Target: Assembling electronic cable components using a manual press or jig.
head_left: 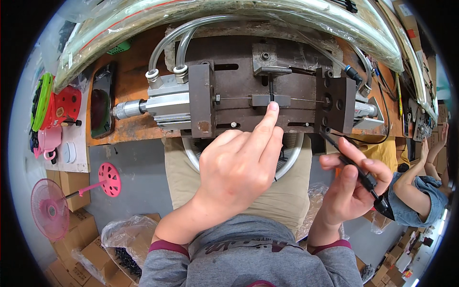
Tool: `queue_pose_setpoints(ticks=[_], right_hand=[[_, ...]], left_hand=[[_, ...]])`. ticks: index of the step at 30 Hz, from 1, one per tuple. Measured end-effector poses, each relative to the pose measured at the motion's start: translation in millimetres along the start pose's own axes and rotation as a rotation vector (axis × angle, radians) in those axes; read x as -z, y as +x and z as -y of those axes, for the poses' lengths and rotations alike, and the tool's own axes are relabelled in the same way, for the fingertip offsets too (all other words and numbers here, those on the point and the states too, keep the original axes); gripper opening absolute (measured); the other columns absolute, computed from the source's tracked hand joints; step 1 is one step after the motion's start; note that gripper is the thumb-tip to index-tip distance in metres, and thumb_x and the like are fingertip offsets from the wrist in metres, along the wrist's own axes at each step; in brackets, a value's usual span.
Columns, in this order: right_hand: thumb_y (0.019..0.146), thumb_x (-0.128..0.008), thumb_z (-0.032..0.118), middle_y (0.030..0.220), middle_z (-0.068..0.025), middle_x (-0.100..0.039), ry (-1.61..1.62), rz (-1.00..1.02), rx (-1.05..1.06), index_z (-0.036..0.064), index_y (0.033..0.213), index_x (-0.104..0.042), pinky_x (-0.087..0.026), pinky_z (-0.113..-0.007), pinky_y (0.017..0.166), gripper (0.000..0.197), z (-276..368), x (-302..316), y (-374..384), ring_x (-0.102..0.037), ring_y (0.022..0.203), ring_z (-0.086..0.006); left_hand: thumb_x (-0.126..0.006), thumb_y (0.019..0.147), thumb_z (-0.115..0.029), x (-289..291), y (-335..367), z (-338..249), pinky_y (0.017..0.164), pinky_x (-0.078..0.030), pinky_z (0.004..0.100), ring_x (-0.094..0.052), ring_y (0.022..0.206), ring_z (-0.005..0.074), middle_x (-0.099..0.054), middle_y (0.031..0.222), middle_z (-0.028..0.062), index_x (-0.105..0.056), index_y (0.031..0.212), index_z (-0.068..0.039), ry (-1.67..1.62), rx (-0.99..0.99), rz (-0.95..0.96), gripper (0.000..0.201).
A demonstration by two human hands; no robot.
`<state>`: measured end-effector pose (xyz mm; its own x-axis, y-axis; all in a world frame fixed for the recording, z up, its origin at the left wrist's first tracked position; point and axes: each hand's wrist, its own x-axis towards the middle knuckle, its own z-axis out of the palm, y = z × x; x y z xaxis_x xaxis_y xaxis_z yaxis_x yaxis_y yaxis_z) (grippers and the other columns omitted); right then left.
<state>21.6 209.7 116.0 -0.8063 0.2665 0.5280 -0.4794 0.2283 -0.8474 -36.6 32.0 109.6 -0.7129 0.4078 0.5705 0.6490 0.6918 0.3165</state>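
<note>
On the bench, a dark metal fixture (201,95) carries a small grey block (284,101) at its centre, with a thin rod (234,98) running in from the left side. My left hand (239,160) reaches over the fixture's front edge. Its stretched index fingertip presses the block's middle, where a narrow black piece (272,88) stands; the other fingers are loosely bent. Right of the fixture, my right hand (351,186) holds a slim black stick-like part (366,178) between thumb and fingers. The part lies slantwise, with a rounded knob at its lower end; its exact kind is unclear.
Air cylinders (167,107) with clear hoses (167,40) flank the fixture. A phone-like dark slab (102,103) lies left on the wooden bench (131,131). A pink fan (50,208), cartons (79,229) and a plastic-lined box (126,239) stand left. Another person (413,196) sits at right.
</note>
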Motion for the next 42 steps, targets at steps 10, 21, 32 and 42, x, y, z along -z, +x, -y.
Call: queue_pose_setpoints(ticks=[10,21,32,42], right_hand=[[0.082,-0.072,-0.009,0.109,-0.0193,-0.062,-0.385,0.063,0.245,0.0031,0.099,-0.061,-0.064,-0.033,0.071,0.024,-0.7,10.9,0.3,-0.070,0.089,-0.0262],[0.075,-0.076,0.001,0.109,-0.0149,-0.068,-0.626,0.304,0.477,0.0007,0.103,-0.072,-0.060,-0.034,0.070,0.029,6.6,3.2,-1.7,-0.072,0.087,-0.0268],[0.094,-0.051,0.000,0.129,-0.0236,-0.057,-0.414,0.160,0.109,-0.0009,0.131,-0.053,-0.059,-0.036,0.084,0.037,1.6,7.9,-0.8,-0.070,0.099,-0.0316],[0.081,-0.031,0.088,0.149,-0.0349,-0.031,-0.083,0.064,-0.006,-0.0045,0.154,-0.010,-0.036,-0.044,0.111,0.120,-1.2,3.0,-1.7,-0.043,0.135,-0.0422]], left_hand=[[-0.081,0.069,-0.014,3.1,0.1,-1.4,0.056,-0.047,0.0260,-0.062,0.061,0.0159,-0.071,0.116,0.0079,-0.071,0.091,-0.006,-0.008,0.034,0.028,0.026],[-0.087,0.065,-0.004,23.4,-8.9,-17.3,0.064,-0.058,0.0267,-0.071,0.080,0.0204,-0.073,0.096,0.0138,-0.073,0.098,0.000,-0.782,0.105,-0.026,0.035],[-0.080,0.065,0.003,10.7,-11.2,-7.4,0.067,-0.055,0.0316,-0.067,0.082,0.0243,-0.070,0.101,0.0099,-0.073,0.098,-0.002,-0.302,0.114,-0.044,0.035],[-0.079,0.069,-0.006,5.0,3.7,-2.6,0.068,-0.054,0.0313,-0.069,0.077,0.0218,-0.068,0.120,0.0129,-0.069,0.094,0.000,-0.051,0.014,0.056,0.028]])
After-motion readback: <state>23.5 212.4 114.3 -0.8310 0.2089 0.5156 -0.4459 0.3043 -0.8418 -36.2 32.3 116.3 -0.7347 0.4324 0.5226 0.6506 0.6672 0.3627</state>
